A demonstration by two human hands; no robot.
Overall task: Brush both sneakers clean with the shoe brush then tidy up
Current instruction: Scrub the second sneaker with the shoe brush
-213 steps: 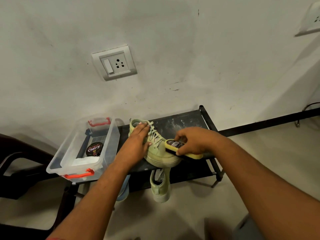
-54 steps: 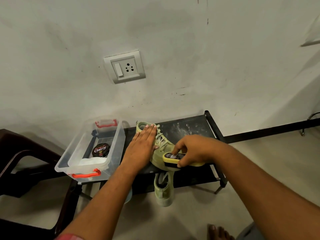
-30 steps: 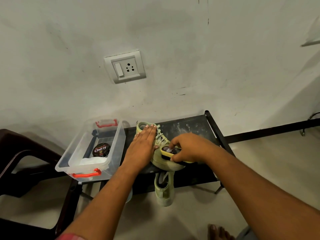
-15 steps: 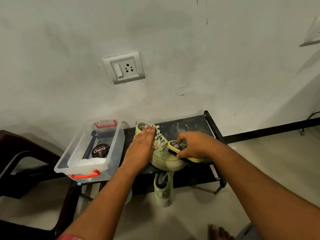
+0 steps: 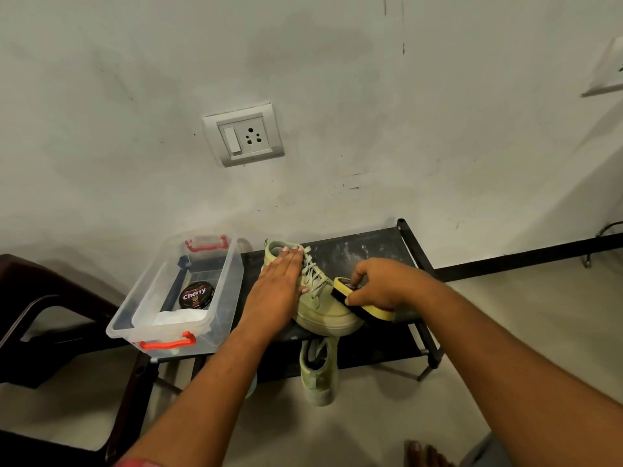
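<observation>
A pale green sneaker (image 5: 325, 310) lies on the top shelf of a low black rack (image 5: 371, 247), toe toward me. My left hand (image 5: 278, 284) presses flat on its left side and collar, fingers straight. My right hand (image 5: 381, 286) grips a yellow shoe brush (image 5: 367, 310) with black bristles, held against the sneaker's right side. The second green sneaker (image 5: 318, 372) sits on the lower shelf, its toe sticking out over the floor.
A clear plastic box (image 5: 215, 318) with red handles stands on the rack's left end, holding a black Cherry polish tin (image 5: 197, 294) and a white cloth (image 5: 178, 317). A dark chair (image 5: 50, 315) is at the left. My bare foot (image 5: 421, 455) shows below.
My right hand has stroked the brush back and forth along the sneaker's right side, ending slightly lower and to the right. My left hand stays pressed on the shoe.
</observation>
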